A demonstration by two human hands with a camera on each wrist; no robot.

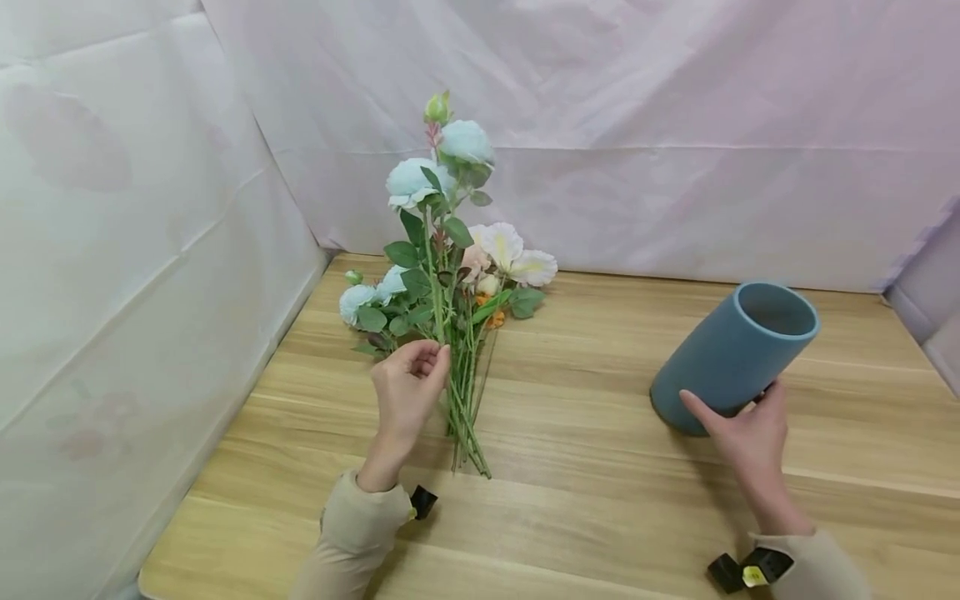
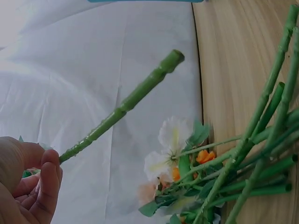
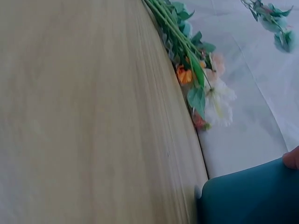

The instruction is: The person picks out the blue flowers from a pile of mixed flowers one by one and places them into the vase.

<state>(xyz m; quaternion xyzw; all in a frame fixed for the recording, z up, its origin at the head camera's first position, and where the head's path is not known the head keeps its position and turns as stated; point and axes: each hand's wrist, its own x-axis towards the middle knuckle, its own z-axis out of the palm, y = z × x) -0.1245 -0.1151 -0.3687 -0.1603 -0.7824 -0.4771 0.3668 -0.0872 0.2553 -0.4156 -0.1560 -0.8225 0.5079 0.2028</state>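
My left hand (image 1: 408, 383) pinches a green stem (image 2: 121, 108) between thumb and fingers. The stem's cut end points up and away in the left wrist view. This stem bears pale blue flowers (image 1: 420, 181), a green bud and leaves, raised above the other flowers. Below and beside it, a loose bunch of artificial flowers lies on the table, its crossed green stems (image 1: 467, 417) toward me. On the right, my right hand (image 1: 753, 442) grips a blue-grey cylindrical vase (image 1: 723, 367) low on its side, thumb and fingers around it. The vase's mouth faces up; its bottom inside is hidden.
The wooden table (image 1: 585, 500) extends between the flowers and the vase. White and peach blooms (image 1: 517, 254) and an orange flower lie at the back of the bunch. A pale fabric backdrop (image 1: 637, 100) rises behind the table, with another at left (image 1: 135, 250).
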